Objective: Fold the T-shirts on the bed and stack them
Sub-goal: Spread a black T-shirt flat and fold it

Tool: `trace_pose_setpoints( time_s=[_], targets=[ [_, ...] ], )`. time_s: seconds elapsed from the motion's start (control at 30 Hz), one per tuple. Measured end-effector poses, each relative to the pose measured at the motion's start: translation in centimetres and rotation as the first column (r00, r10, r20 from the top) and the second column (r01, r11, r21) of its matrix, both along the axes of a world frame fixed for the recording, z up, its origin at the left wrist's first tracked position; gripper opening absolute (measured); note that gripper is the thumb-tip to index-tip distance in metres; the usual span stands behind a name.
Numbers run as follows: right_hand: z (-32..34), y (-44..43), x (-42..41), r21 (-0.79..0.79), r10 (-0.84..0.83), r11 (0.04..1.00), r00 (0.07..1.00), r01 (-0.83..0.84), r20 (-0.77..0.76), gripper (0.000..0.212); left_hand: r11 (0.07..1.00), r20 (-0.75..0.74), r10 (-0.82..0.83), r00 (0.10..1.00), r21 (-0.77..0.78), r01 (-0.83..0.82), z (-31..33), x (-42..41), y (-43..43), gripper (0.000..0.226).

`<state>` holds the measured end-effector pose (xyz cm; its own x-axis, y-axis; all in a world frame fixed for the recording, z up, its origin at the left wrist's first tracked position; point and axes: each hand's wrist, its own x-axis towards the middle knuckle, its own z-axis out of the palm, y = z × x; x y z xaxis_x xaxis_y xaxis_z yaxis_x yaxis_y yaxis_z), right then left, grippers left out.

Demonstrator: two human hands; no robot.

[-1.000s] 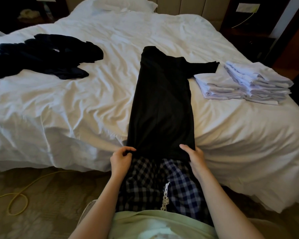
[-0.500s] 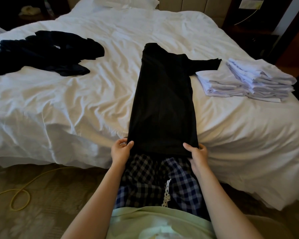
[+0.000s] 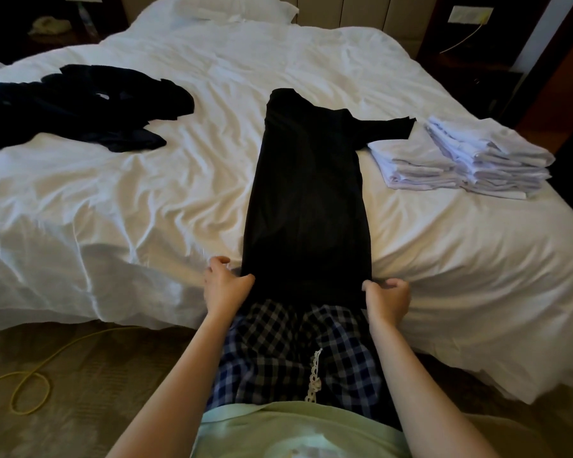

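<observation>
Cable point(image 3: 30, 385) in a yellow loop lies on the floor at the far left, below the edge of the bed point(image 3: 146, 200). On the white cover above it, toward the left side, sits a heap of dark clothes point(image 3: 80, 107), crumpled and unfolded. Next comes the left hand point(image 3: 224, 285), at the near edge of the mattress, its fingers curled and its thumb pressed against the lower left corner of the black T-shirt point(image 3: 306, 193), which it grips there. That shirt lies in the middle of the bed as a long narrow strip running away from the person, its hem hanging over the near edge above checked trousers point(image 3: 295, 352), with one sleeve point(image 3: 387, 130) sticking out to the right at the far end. The right hand point(image 3: 386, 295) is bunched into a fist on the lower right corner of the hem. Right of the shirt stand two stacks of folded white T-shirts, the nearer stack point(image 3: 411, 163) low and touching the sleeve, the farther stack point(image 3: 490, 160) taller, just beside it.
</observation>
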<state>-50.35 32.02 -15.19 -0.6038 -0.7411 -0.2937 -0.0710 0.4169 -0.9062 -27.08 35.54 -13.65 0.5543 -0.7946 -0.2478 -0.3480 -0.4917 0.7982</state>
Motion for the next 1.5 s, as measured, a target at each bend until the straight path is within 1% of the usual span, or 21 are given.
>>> trace_pose_setpoints(
  time_s=[0.07, 0.13, 0.23, 0.37, 0.53, 0.63, 0.67, 0.77, 0.83, 0.87, 0.9, 1.0, 1.07, 1.13, 1.2, 1.3, 1.33, 1.37, 1.43, 1.47, 1.5],
  targets=[
    [1.1, -1.1, -0.3, -0.075, -0.004, 0.997, 0.996, -0.003, -0.093, 0.031, 0.997, 0.128, -0.026, 0.991, -0.070, 0.035, 1.6, -0.5, -0.7, 0.053],
    [2.4, -2.8, -0.5, -0.124, 0.036, 0.991, 0.987, -0.056, -0.157, 0.028, 0.988, 0.171, -0.075, 0.982, -0.120, 0.096, 3.4, -1.1, -2.3, 0.049],
    [4.7, -5.4, -0.4, -0.149, 0.110, 0.979, 0.973, -0.142, -0.204, 0.028, 0.968, 0.231, -0.158, 0.960, -0.154, 0.197, 6.0, -1.9, -5.3, 0.046],
    [8.0, -9.2, -0.3, -0.148, 0.186, 0.961, 0.942, -0.233, -0.279, 0.029, 0.937, 0.324, -0.267, 0.908, -0.135, 0.323, 9.4, -2.9, -10.0, 0.043],
    [11.9, -15.0, -1.2, -0.122, 0.280, 0.933, 0.895, -0.339, -0.347, 0.031, 0.883, 0.461, -0.387, 0.798, -0.064, 0.465, 12.8, -3.9, -15.7, 0.041],
    [13.7, -18.8, -2.1, -0.089, 0.298, 0.930, 0.876, -0.355, -0.380, 0.032, 0.849, 0.485, -0.452, 0.749, -0.023, 0.527, 14.3, -4.3, -19.0, 0.039],
    [14.1, -20.2, -2.4, -0.068, 0.311, 0.930, 0.871, -0.362, -0.379, 0.030, 0.839, 0.482, -0.473, 0.738, -0.010, 0.544, 14.6, -4.5, -20.2, 0.038],
    [15.0, -23.6, -3.0, 0.001, 0.361, 0.920, 0.849, -0.391, -0.387, 0.011, 0.818, 0.459, -0.518, 0.721, 0.020, 0.575, 15.1, -5.0, -23.2, 0.036],
    [15.6, -26.0, -3.4, 0.061, 0.367, 0.926, 0.846, -0.374, -0.386, 0.009, 0.805, 0.434, -0.543, 0.719, 0.026, 0.593, 15.1, -5.4, -25.2, 0.035],
    [15.8, -27.0, -3.6, 0.089, 0.365, 0.929, 0.850, -0.359, -0.381, 0.003, 0.797, 0.417, -0.558, 0.718, 0.027, 0.603, 15.1, -5.6, -26.1, 0.035],
    [15.8, -28.0, -3.9, 0.105, 0.358, 0.933, 0.858, -0.344, -0.368, 0.007, 0.789, 0.401, -0.571, 0.716, 0.027, 0.614, 15.0, -5.8, -26.9, 0.035],
    [15.4, -31.0, -4.5, 0.102, 0.336, 0.942, 0.902, -0.320, -0.270, 0.030, 0.771, 0.347, -0.601, 0.720, 0.012, 0.637, 14.8, -6.5, -29.8, 0.033],
    [14.7, -32.6, -4.8, 0.108, 0.310, 0.950, 0.921, -0.292, -0.235, 0.041, 0.763, 0.299, -0.614, 0.730, -0.011, 0.647, 14.5, -7.0, -31.4, 0.031],
    [14.2, -34.2, -4.8, 0.124, 0.298, 0.953, 0.924, -0.275, -0.240, 0.047, 0.754, 0.259, -0.628, 0.734, -0.031, 0.656, 14.2, -7.5, -33.0, 0.030],
    [13.9, -36.0, -4.9, 0.118, 0.249, 0.967, 0.937, -0.226, -0.245, 0.053, 0.753, 0.201, -0.635, 0.745, -0.055, 0.656, 13.9, -7.9, -34.6, 0.030],
    [13.8, -38.4, -5.5, 0.131, 0.181, 0.980, 0.946, -0.150, -0.267, 0.056, 0.770, 0.102, -0.623, 0.775, -0.091, 0.631, 13.1, -8.2, -36.8, 0.029],
    [13.8, -39.1, -5.6, 0.124, 0.174, 0.981, 0.957, -0.148, -0.233, 0.054, 0.776, 0.077, -0.618, 0.782, -0.098, 0.623, 12.8, -8.2, -37.5, 0.029],
    [13.8, -39.7, -5.7, 0.113, 0.176, 0.981, 0.972, -0.159, -0.157, 0.050, 0.781, 0.054, -0.614, 0.788, -0.102, 0.616, 12.5, -8.1, -38.0, 0.028],
    [13.9, -40.5, -5.8, 0.119, 0.207, 0.972, 0.978, -0.202, -0.030, 0.029, 0.797, 0.003, -0.597, 0.802, -0.111, 0.594, 11.9, -8.0, -39.2, 0.027],
    [14.0, -40.9, -5.7, 0.149, 0.224, 0.964, 0.975, -0.221, -0.005, 0.020, 0.806, -0.021, -0.586, 0.810, -0.113, 0.581, 11.6, -7.9, -39.6, 0.027],
    [14.1, -41.4, -5.6, 0.174, 0.240, 0.956, 0.971, -0.238, 0.007, 0.020, 0.816, -0.044, -0.575, 0.817, -0.113, 0.568, 11.3, -7.7, -40.2, 0.026]
  ],
)
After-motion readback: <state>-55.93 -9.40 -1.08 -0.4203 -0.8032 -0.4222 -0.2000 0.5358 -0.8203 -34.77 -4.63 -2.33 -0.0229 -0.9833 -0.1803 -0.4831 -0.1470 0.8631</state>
